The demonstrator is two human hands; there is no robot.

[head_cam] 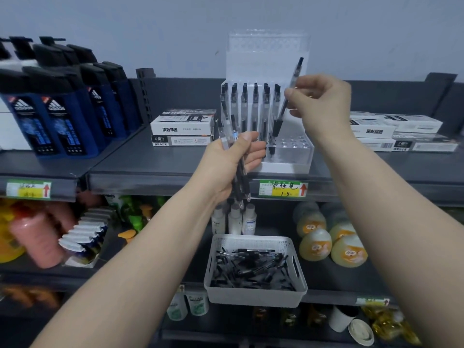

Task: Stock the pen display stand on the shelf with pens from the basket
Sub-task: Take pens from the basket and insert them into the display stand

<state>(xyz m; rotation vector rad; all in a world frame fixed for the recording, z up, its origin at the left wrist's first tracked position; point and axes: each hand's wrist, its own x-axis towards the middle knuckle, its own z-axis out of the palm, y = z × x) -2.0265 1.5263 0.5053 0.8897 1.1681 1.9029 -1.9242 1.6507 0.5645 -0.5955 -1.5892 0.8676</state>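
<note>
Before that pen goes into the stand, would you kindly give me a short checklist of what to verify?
1. Right hand pinches a single pen: ok.
2. Pen upright over the stand: not ok, it is tilted.
3. Free holes at the stand's front right: ok.
4. Pen lined up with one hole: cannot tell.
5. Left hand grips the spare pens: ok.
6. Basket holds more pens: ok.

Probably a shop: price label [283,188] on shelf [150,164] stocked with bottles [59,121].
</note>
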